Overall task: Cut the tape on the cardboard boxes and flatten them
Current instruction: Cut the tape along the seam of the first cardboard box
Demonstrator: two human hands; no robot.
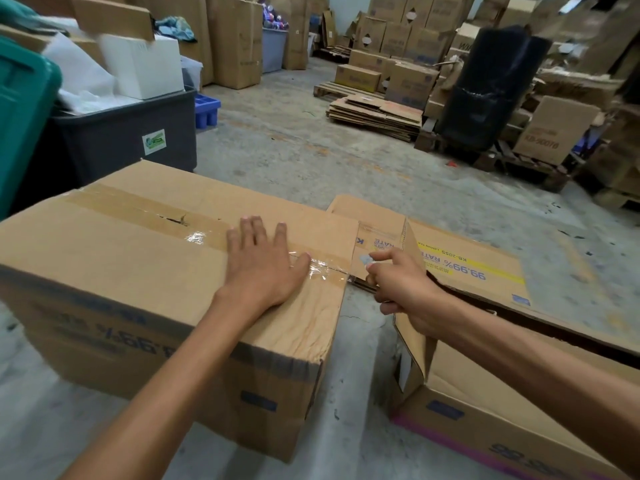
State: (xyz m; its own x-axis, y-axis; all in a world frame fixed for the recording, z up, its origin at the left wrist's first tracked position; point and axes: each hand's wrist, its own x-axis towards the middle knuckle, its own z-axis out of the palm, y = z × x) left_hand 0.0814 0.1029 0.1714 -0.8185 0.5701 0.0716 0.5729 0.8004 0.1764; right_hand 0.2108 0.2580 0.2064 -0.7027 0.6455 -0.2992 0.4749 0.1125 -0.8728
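Observation:
A large taped cardboard box (131,258) stands on the concrete floor in front of me. A strip of brown and clear tape (145,211) runs along its top seam. My left hand (263,261) lies flat on the top near the right end, fingers spread over the tape. My right hand (398,285) hovers just past the box's right edge, closed on a small grey cutter (365,260) whose tip points at the tape end. Right of it lies an open box (485,410) with a raised flap.
A flattened printed box (467,265) lies behind the open one. A grey bin (131,136) of white packing and a teal bin (24,109) stand at left. A stack of flat cardboard (377,116), pallets and a black roll (491,88) fill the back right.

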